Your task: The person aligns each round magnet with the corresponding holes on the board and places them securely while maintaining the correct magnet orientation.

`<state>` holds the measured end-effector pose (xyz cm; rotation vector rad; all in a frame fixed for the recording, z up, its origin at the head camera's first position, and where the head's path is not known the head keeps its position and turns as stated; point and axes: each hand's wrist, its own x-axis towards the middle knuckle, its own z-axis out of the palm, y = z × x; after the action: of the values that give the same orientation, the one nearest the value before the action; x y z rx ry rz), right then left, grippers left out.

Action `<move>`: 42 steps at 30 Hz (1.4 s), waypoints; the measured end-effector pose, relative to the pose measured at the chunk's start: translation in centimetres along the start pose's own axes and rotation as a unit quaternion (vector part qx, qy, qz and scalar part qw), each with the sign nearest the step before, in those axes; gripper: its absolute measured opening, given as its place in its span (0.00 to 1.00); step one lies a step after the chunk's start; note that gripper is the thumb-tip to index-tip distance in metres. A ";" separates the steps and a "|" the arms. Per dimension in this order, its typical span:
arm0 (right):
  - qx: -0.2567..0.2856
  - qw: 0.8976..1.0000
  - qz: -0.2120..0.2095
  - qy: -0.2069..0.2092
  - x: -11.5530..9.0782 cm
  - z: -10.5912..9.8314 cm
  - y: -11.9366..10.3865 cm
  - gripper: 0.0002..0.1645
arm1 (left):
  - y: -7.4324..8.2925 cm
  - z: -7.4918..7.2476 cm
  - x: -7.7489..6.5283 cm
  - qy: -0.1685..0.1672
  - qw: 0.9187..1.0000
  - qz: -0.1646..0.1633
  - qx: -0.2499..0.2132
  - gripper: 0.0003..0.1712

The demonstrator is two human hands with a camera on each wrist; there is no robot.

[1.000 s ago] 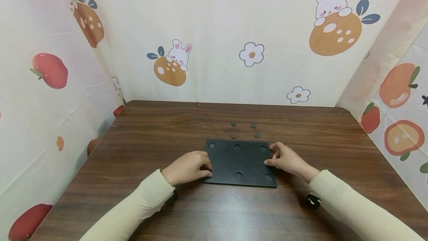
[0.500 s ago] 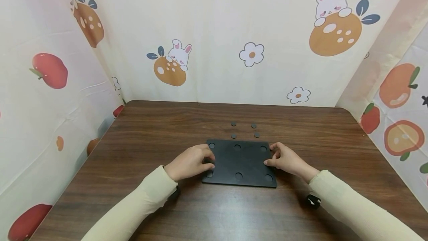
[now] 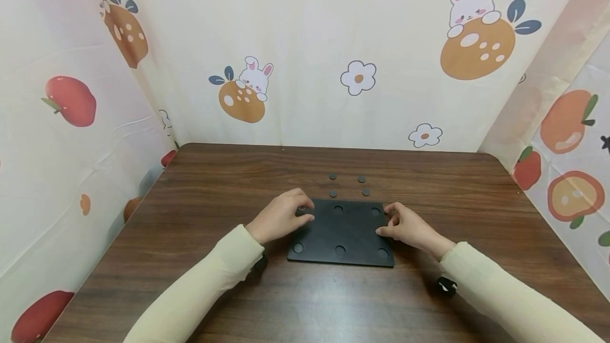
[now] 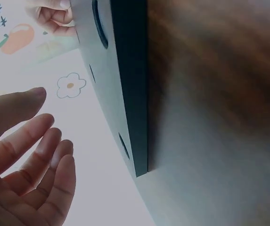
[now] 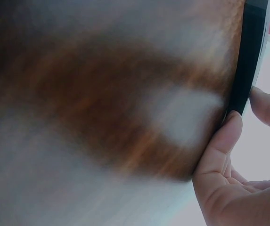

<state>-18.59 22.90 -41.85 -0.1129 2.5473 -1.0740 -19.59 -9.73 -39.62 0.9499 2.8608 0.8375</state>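
Note:
A flat black rectangular board [image 3: 343, 232] with several round recesses lies on the wooden table. My left hand [image 3: 281, 216] hovers over the board's left side, near the far left recess, which its fingers partly hide. In the left wrist view, this hand's fingers [image 4: 59, 188] are loosely curved and hold nothing. At the right edge of the board, my right hand [image 3: 410, 226] pinches the rim, its thumb over the top face. The right wrist view shows thumb and a finger [image 5: 266, 108] on either side of the board's dark edge [image 5: 248, 61].
Several small dark discs [image 3: 333, 193] lie on the table [image 3: 229, 173] just beyond the board. A pale curtain [image 3: 310, 25] printed with rabbits, fruit and flowers closes off the back and sides.
My left hand has risen from the board's near left corner and moved away from me toward the far left recess, uncovering the near left one. The right hand stays put.

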 end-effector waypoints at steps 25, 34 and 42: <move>-0.007 1.000 -0.012 0.002 0.0 0.0 0.0 0.38 | -0.5 -0.1 5.5 0.030 0.999 -0.011 0.019 0.19; -0.006 1.000 -0.008 0.001 0.1 -0.1 0.0 0.38 | -0.8 0.4 7.2 0.004 1.000 -0.014 0.020 0.21; -0.009 1.000 -0.010 0.002 0.1 0.0 0.0 0.38 | -1.2 0.8 8.4 -0.036 0.997 -0.030 0.058 0.24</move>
<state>-18.64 22.89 -41.89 -0.1411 2.5654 -1.0608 -27.00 -5.44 -39.58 0.8801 2.8874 0.6262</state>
